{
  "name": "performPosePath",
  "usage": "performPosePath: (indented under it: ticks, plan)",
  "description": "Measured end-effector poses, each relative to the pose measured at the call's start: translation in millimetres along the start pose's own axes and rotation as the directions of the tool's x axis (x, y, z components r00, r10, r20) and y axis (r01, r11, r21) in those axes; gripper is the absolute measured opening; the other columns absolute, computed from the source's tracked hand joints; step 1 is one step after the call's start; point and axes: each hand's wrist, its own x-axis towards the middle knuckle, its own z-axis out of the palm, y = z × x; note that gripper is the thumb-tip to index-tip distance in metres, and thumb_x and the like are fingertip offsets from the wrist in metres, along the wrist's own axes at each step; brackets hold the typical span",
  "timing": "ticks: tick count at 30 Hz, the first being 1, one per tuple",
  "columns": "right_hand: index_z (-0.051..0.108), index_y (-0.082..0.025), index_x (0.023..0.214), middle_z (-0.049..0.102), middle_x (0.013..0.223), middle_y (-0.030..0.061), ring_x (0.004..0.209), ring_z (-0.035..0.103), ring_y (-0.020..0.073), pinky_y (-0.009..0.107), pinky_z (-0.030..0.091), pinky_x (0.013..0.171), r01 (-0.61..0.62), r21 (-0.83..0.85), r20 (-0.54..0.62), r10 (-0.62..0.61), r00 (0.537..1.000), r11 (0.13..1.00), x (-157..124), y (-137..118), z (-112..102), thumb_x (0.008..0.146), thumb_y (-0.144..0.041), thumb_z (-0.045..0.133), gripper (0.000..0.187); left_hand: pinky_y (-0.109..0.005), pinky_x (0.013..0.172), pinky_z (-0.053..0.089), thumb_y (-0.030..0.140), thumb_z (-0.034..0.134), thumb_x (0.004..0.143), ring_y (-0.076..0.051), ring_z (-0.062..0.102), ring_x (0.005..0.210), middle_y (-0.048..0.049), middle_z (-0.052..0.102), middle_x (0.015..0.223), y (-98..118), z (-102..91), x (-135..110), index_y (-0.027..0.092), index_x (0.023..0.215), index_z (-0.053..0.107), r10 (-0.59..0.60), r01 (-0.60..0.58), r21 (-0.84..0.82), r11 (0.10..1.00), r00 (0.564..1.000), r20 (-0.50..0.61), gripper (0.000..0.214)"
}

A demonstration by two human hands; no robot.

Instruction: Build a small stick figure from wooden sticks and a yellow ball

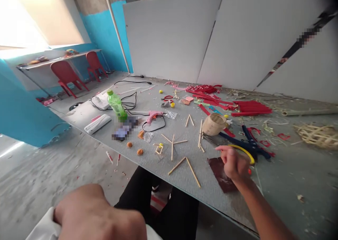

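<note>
My right hand (233, 160) hovers over the table with its index finger stretched to the left and the other fingers curled; nothing shows in it. Beneath it lies a dark brown sheet (220, 173). Just beyond stand a woven-looking cup (214, 124) and thin sticks (200, 136). A yellow curved piece (244, 152) and a dark blue-handled tool (250, 141) lie behind the hand. To the left are sticks in a V (192, 171), a Y-shaped stick piece (173, 143) and a small stick frame (159, 149). My left hand (102, 215) is close to the camera, blurred, its fingers hidden.
A pink glue gun (154, 116), green bottle (116, 104), phone (125, 128) and white case (97, 124) occupy the table's left. Red strips (250, 107) lie at the back, a bundle of pale strips (318, 134) at right. Grey panels (171, 39) rise behind.
</note>
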Motion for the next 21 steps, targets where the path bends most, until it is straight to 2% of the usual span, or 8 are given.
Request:
performPosePath:
  ticks: [3,5,6,8,11,15,19,21]
  plan:
    - [0.072,-0.019,0.089,0.074,0.073,0.0073,0.060,0.066,0.0185,0.032,0.046,0.064,0.120,-0.087,0.139,-0.107,0.985,0.989,-3,-6,4,0.108,-0.033,0.037,0.042,-0.032,0.053,0.042,0.087,0.018,0.090,-0.017,0.057,0.054,-0.0037,0.053,0.054,23,-13.6,75,0.027,0.063,0.063,-0.082,0.049,0.165,0.985,0.978,0.194,0.080]
    - [0.071,-0.019,0.089,0.076,0.076,0.0060,0.062,0.068,0.0173,0.029,0.045,0.063,0.143,-0.096,0.191,-0.122,0.974,0.985,-2,-10,10,0.108,-0.031,0.039,0.039,-0.031,0.064,0.046,0.070,0.023,0.101,-0.016,0.058,0.059,-0.0046,0.059,0.061,17,-17.2,131,0.022,0.072,0.066,-0.139,0.085,0.254,0.963,0.970,0.199,0.070]
    - [0.071,-0.019,0.090,0.076,0.075,0.0054,0.062,0.068,0.0169,0.028,0.044,0.063,0.145,-0.093,0.213,-0.123,0.969,0.985,-2,-12,13,0.107,-0.031,0.039,0.038,-0.030,0.067,0.046,0.065,0.025,0.102,-0.017,0.059,0.062,-0.0049,0.061,0.063,5,-17.3,157,0.020,0.077,0.066,-0.248,0.179,0.435,0.882,0.963,0.107,0.066]
    - [0.071,-0.018,0.090,0.076,0.074,0.0053,0.062,0.068,0.0167,0.028,0.044,0.063,0.129,-0.085,0.251,-0.104,0.962,0.988,-3,-13,19,0.107,-0.032,0.039,0.039,-0.036,0.076,0.047,0.061,0.032,0.101,-0.027,0.068,0.077,-0.0103,0.070,0.076,-31,-15.7,201,0.017,0.091,0.070,-0.447,0.384,0.734,0.560,0.886,-0.122,0.059]
    - [0.072,-0.019,0.089,0.074,0.071,0.0055,0.061,0.065,0.0168,0.027,0.043,0.063,0.086,-0.073,0.263,-0.064,0.963,0.994,-5,-12,23,0.107,-0.034,0.039,0.040,-0.044,0.082,0.048,0.058,0.033,0.101,-0.041,0.070,0.100,-0.0259,0.074,0.103,-89,-14.6,245,0.005,0.106,0.072,-0.589,0.521,0.792,0.317,0.763,-0.266,0.066]
    - [0.069,-0.019,0.084,0.069,0.066,0.0035,0.056,0.061,0.0152,0.027,0.037,0.059,0.059,-0.107,0.225,-0.033,0.974,0.993,-2,-7,20,0.106,-0.034,0.039,0.040,-0.042,0.083,0.048,0.057,0.038,0.099,-0.042,0.068,0.106,-0.0310,0.072,0.114,-117,-19.4,268,-0.001,0.112,0.072,-0.607,0.539,0.783,0.312,0.746,-0.272,0.069]
    - [0.063,-0.020,0.070,0.059,0.054,0.0001,0.048,0.051,0.0133,0.029,0.028,0.057,0.068,-0.203,0.281,-0.008,0.960,0.977,0,-8,20,0.105,-0.036,0.042,0.044,-0.040,0.076,0.045,0.049,0.029,0.103,-0.039,0.070,0.095,-0.0257,0.075,0.102,-82,-10.0,242,0.006,0.102,0.074,-0.561,0.551,0.778,0.304,0.763,-0.321,0.063]
    - [0.063,-0.020,0.069,0.057,0.054,-0.0008,0.049,0.049,0.0131,0.029,0.027,0.058,0.064,-0.204,0.348,0.011,0.937,0.977,-1,-12,22,0.104,-0.037,0.045,0.043,-0.033,0.067,0.040,0.056,0.027,0.103,-0.030,0.070,0.078,-0.0140,0.075,0.082,-57,11.5,211,0.016,0.092,0.072,-0.461,0.504,0.765,0.401,0.833,-0.307,0.061]
